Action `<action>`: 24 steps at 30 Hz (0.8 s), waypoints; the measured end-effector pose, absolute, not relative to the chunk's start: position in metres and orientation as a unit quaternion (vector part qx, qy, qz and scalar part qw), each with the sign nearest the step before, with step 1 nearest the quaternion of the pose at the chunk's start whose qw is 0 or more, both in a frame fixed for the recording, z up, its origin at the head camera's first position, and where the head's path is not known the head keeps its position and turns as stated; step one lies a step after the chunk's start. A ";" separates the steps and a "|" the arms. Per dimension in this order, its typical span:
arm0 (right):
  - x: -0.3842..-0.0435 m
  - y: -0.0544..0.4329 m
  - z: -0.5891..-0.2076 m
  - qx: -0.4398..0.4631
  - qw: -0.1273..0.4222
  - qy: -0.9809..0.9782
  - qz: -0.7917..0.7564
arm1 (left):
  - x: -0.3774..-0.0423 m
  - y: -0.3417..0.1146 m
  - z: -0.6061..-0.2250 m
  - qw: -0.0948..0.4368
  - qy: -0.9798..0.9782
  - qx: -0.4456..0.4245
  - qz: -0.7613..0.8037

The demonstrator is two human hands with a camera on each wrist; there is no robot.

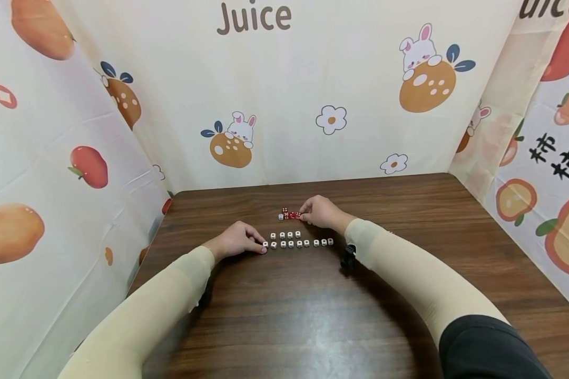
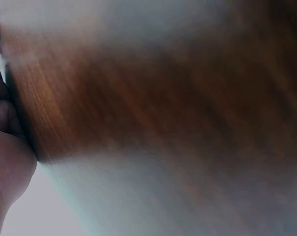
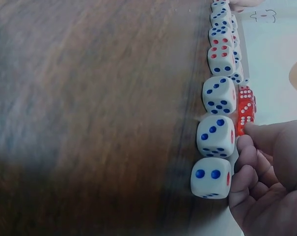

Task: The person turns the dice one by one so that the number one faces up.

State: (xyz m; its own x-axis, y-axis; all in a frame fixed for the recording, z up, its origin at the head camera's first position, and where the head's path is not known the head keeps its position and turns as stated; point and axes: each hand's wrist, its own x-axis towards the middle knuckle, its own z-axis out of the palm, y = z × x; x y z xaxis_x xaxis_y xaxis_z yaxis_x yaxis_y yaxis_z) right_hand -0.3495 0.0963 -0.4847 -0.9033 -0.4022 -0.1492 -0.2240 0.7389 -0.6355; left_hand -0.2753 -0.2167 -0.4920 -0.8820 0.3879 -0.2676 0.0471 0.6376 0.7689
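White dice (image 1: pixel 298 243) lie in two short rows mid-table, seen close as a line (image 3: pixel 218 96) in the right wrist view. My left hand (image 1: pixel 262 248) lies curled at the front row's left end, its fingertips pinching the end white die (image 1: pixel 265 245). Behind the rows sit a few red dice (image 1: pixel 290 214). My right hand (image 1: pixel 303 215) reaches them from the right with curled fingers (image 3: pixel 251 162) and pinches the nearest red die (image 3: pixel 243 124). The left wrist view is blurred, showing only my left hand (image 2: pixel 6 147) at its edge.
The dark wooden table (image 1: pixel 313 316) is walled on three sides by printed cloth (image 1: pixel 313 79). A black wrist-worn device (image 1: pixel 347 256) sits under my right sleeve. One lone white die (image 1: pixel 281 216) lies left of the red ones.
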 end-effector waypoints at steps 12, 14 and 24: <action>-0.352 0.095 -0.484 -0.176 0.132 0.931 -0.290 | -0.275 -0.217 -0.493 0.208 0.881 0.122 0.408; -0.352 0.095 -0.484 -0.180 0.134 0.931 -0.288 | -0.275 -0.217 -0.493 0.209 0.880 0.120 0.410; -0.350 0.098 -0.484 -0.179 0.137 0.925 -0.305 | -0.276 -0.217 -0.493 0.207 0.881 0.126 0.406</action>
State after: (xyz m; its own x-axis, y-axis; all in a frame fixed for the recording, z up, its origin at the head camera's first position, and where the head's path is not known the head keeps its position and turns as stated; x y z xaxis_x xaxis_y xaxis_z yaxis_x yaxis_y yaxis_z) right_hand -0.3501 0.0983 -0.4843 -0.8980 -0.4154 -0.1451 -0.2479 0.7501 -0.6130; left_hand -0.2759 -0.2168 -0.4933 -0.8831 0.3894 -0.2617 0.0536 0.6380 0.7682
